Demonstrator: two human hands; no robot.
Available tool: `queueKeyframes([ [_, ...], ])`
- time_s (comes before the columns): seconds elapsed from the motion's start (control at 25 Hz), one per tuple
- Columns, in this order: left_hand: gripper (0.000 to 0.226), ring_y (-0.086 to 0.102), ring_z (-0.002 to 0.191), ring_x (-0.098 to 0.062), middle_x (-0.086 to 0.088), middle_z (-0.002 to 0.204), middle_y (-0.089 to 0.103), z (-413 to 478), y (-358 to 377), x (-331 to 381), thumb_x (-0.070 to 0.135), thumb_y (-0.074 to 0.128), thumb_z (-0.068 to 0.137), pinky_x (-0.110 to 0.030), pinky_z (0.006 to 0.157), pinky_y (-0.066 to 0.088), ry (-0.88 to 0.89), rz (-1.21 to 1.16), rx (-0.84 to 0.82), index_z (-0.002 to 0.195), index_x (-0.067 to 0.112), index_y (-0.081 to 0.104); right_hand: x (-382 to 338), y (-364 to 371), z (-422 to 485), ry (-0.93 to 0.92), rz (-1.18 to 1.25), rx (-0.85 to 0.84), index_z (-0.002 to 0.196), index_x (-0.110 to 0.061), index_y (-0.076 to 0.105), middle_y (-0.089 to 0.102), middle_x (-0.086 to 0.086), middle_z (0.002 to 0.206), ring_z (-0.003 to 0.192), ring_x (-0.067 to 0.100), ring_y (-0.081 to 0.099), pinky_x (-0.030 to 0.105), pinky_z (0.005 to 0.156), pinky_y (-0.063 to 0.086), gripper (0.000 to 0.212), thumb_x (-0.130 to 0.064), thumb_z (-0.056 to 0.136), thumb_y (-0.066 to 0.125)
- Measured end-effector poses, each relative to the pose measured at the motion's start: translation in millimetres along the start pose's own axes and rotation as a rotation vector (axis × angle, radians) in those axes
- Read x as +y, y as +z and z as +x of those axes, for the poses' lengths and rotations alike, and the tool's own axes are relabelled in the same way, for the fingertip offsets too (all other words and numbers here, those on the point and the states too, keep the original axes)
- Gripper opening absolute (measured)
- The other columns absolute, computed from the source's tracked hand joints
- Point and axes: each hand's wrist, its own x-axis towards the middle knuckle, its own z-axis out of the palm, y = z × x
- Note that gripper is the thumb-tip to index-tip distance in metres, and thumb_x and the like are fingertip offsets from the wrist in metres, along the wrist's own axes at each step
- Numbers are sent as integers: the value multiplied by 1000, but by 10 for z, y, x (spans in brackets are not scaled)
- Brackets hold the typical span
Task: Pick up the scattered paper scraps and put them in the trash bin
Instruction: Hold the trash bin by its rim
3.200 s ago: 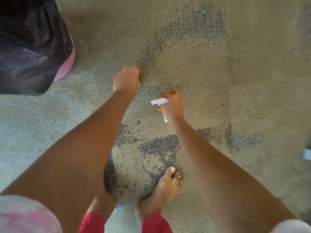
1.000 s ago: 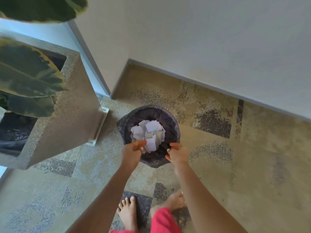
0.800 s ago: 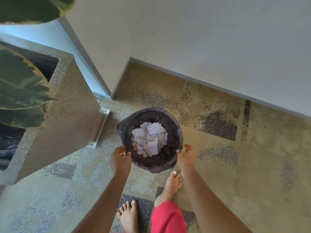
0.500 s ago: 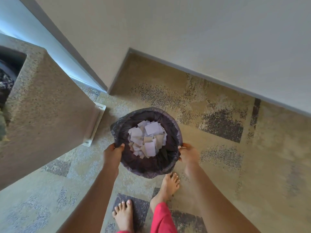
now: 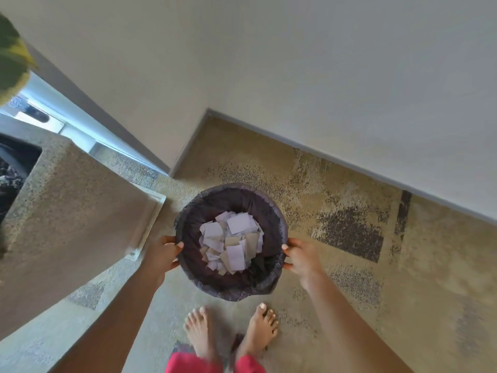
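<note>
Carpeted corner (image 5: pixel 349 278). Noted left hand (image 5: pixel 161 255) and right hand (image 5: pixel 301 258) clamped on opposite rim sides of trash bin (image 5: pixel 231 188) — paper scraps (image 5: pixel 232 243) heaped inside. Keep level, grip even.

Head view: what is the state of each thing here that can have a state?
trash bin: upright, lined with a dark bag, held by both hands.
paper scraps: piled inside the trash bin.
left hand: grips the bin's left rim.
right hand: grips the bin's right rim.
stone planter: upright, left of the bin.
</note>
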Motion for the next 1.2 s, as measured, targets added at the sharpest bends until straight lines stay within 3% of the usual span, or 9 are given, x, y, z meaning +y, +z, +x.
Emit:
queueKeyframes([
  [0.24, 21, 58, 95, -23, -11, 112, 59, 220, 72, 813, 12, 52, 100, -40, 92, 47, 74, -81, -37, 121, 9, 55, -766, 133, 300, -87, 88, -2, 105, -6, 66, 69, 9, 100, 89, 20, 66, 37, 81, 57, 20, 2, 94, 51],
  [0.44, 10, 59, 106, -22, -5, 114, 62, 593, 43, 1422, 19, 52, 99, -39, 96, 48, 117, -139, -54, 104, 15, 60, -1398, 383, 653, -184, 106, 23, 107, -11, 67, 69, 7, 100, 96, 25, 67, 40, 86, 57, 23, -1, 95, 50],
  [0.56, 15, 59, 101, -18, -3, 111, 60, 734, 82, 1726, 16, 53, 98, -35, 89, 48, 160, -169, -79, 113, 16, 58, -1729, 502, 899, -222, 102, 63, 90, -21, 70, 70, 6, 93, 96, 28, 68, 45, 85, 58, 28, -1, 94, 51],
  [0.64, 21, 60, 92, -15, 0, 106, 63, 826, 113, 1904, 13, 53, 97, -32, 80, 50, 165, -171, -75, 116, 16, 60, -1916, 565, 1066, -237, 111, 86, 90, -21, 70, 70, 6, 92, 95, 27, 68, 45, 83, 59, 28, -1, 94, 52],
  [0.76, 23, 62, 95, -17, -1, 106, 65, 950, 134, 2074, 8, 53, 95, -30, 67, 52, 167, -178, -66, 116, 15, 61, -2113, 633, 1273, -232, 104, 101, 85, -25, 70, 71, 6, 93, 93, 28, 69, 45, 80, 60, 27, -3, 92, 55],
  [1.0, 22, 64, 100, -19, -3, 109, 66, 1128, 163, 2135, 0, 52, 94, -32, 76, 54, 223, -157, -83, 103, 17, 62, -2268, 674, 1462, -218, 123, 110, 107, -11, 69, 70, 10, 103, 95, 26, 68, 43, 83, 59, 23, 0, 91, 56],
  [1.2, 31, 64, 94, -17, -1, 103, 66, 1179, 220, 2203, -6, 51, 92, -36, 84, 55, 315, -85, -102, 109, 18, 61, -2371, 627, 1503, -211, 92, 128, 111, -12, 68, 67, 10, 106, 98, 27, 66, 41, 82, 59, 25, -1, 92, 55],
])
